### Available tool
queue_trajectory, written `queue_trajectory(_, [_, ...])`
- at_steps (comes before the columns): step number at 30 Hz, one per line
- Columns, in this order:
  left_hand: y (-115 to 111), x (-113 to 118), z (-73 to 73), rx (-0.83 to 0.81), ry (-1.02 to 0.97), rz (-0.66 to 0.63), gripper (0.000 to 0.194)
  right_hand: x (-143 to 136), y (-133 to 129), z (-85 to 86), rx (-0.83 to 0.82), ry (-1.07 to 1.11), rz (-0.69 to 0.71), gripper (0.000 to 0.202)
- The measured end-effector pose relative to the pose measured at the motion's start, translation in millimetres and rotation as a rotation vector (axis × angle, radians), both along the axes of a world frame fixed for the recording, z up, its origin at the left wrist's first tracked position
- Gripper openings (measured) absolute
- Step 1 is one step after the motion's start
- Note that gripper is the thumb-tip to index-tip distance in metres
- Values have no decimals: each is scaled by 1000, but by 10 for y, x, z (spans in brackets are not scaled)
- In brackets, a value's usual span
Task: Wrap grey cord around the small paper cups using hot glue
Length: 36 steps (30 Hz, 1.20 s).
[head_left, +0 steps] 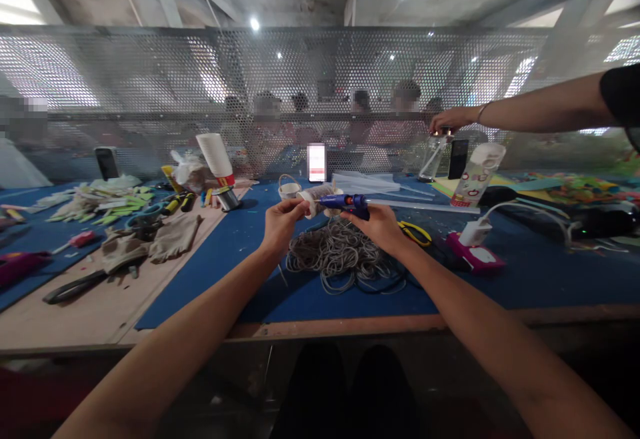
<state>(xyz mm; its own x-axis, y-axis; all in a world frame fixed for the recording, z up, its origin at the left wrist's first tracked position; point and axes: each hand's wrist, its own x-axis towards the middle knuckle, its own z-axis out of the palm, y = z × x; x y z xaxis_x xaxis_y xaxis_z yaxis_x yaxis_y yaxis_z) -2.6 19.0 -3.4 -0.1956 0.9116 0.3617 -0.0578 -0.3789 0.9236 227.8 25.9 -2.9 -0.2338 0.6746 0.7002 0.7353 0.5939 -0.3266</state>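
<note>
My right hand (pixel 377 225) is closed round a blue glue gun (pixel 350 202), its nozzle pointing left. A long clear glue stick (pixel 425 207) sticks out of the gun's back end to the right. With pinched fingers my left hand (pixel 283 222) holds a small whitish cup-shaped piece (pixel 316 195) at the nozzle; its exact make is too small to tell. Just behind it stands a little white cup with a looped handle (pixel 289 189). Below both hands lies a tangled heap of grey cord (pixel 345 255) on the blue mat (pixel 215 292).
Yellow-handled pliers (pixel 416 233) and a magenta power strip (pixel 473 252) with a white plug lie right. A stack of paper cups (pixel 215 155), gloves (pixel 175 239) and a phone (pixel 316 162) stand or lie farther off. Another person's hand (pixel 453 119) touches a clear bottle (pixel 431 159).
</note>
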Motion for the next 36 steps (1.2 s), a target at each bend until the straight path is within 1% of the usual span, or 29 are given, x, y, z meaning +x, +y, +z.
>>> queue_trajectory(9, [16, -9, -21, -1, -4, -7, 22, 15, 17, -3, -1, -5, 10, 42])
queue_trajectory(21, [-1, -1, 2, -13, -18, -11, 23, 28, 43, -24, -18, -29, -5, 43])
queue_trajectory(29, [3, -4, 0, -12, -16, -18, 23, 26, 13, 2, -22, -27, 17, 42])
queue_trajectory(36, [13, -17, -7, -13, -29, -28, 23, 27, 13, 2, -19, -42, 4, 43])
